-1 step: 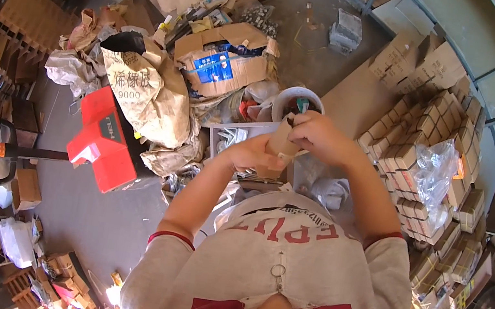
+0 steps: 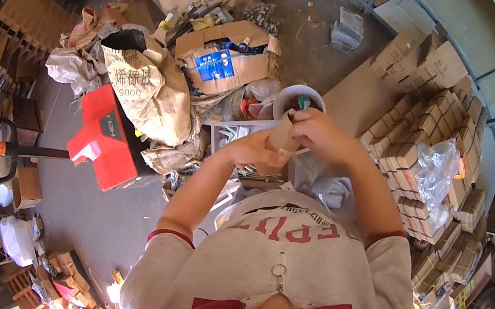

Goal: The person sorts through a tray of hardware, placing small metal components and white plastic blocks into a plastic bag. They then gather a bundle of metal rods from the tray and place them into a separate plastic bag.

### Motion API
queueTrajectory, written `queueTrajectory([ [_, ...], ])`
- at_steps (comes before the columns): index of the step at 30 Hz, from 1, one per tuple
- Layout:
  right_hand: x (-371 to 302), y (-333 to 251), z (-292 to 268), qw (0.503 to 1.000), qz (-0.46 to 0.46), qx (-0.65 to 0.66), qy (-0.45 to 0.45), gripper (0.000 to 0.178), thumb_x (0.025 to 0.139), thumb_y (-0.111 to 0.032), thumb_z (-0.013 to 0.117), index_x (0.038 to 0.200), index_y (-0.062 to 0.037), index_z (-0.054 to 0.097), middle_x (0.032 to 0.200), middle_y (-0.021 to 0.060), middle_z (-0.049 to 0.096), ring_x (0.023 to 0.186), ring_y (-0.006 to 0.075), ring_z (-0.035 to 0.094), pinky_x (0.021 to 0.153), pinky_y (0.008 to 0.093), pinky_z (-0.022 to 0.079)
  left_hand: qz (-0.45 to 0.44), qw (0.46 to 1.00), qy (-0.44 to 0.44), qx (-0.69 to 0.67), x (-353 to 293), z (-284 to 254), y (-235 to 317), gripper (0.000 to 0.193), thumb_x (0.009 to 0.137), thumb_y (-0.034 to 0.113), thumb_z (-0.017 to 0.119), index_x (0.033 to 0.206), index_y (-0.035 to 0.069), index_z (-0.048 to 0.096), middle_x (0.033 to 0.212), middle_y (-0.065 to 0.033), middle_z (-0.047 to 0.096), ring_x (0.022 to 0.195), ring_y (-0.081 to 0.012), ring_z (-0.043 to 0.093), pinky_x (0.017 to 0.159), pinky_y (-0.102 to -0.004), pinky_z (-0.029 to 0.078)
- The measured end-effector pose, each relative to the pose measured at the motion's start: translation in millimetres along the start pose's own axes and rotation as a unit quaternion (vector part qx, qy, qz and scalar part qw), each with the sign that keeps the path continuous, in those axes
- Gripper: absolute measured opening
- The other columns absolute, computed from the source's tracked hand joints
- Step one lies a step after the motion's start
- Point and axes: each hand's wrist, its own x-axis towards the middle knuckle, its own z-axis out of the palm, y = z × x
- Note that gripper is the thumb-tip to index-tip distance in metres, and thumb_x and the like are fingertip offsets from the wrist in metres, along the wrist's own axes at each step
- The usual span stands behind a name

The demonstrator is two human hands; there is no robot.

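Observation:
A small brown cardboard box (image 2: 283,139) is tilted between my hands in front of my chest. My left hand (image 2: 253,149) wraps round its lower left part, with the thumb lying across the near side. At its upper end, which looks open and dark inside, my right hand (image 2: 318,134) has its fingers curled against the edge. Whatever may be inside the box cannot be made out. Just beyond my hands stands a round whitish bucket (image 2: 280,102) with something dark and green in it. Under my hands is a light-coloured tray (image 2: 216,139) of loose parts.
A large torn carton (image 2: 228,76) and a big paper sack (image 2: 153,93) stand ahead to the left. Left of them is a red pallet-truck body (image 2: 103,137) with its handle. Stacks of strapped brown boxes (image 2: 416,163) rise at the right, partly under clear plastic.

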Motion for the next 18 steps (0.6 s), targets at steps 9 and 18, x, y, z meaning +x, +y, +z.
queueTrajectory([
  [9, 18, -2, 14, 0.969, 0.005, 0.049, 0.241, 0.055, 0.064, -0.014, 0.068, 0.114, -0.0070, 0.045, 0.104, 0.0132, 0.052, 0.095, 0.0291, 0.052, 0.081, 0.0323, 0.040, 0.054, 0.994, 0.088, 0.037, -10, -22, 12, 0.063, 0.069, 0.019, 0.069, 0.121, 0.002, 0.036, 0.104, -0.0059, 0.050, 0.093, -0.0131, 0.047, 0.080, -0.0261, 0.039],
  [18, -6, 71, 108, 0.927, 0.346, 0.123, 0.081, 0.059, 0.064, -0.016, 0.069, 0.114, -0.0079, 0.039, 0.098, 0.0179, 0.054, 0.088, 0.0292, 0.056, 0.074, 0.0331, 0.044, -0.008, 0.897, 0.439, 0.052, -24, -109, -133, 0.044, 0.078, 0.028, 0.059, 0.113, 0.004, 0.048, 0.107, -0.0079, 0.053, 0.095, -0.0170, 0.049, 0.075, -0.0292, 0.040],
])
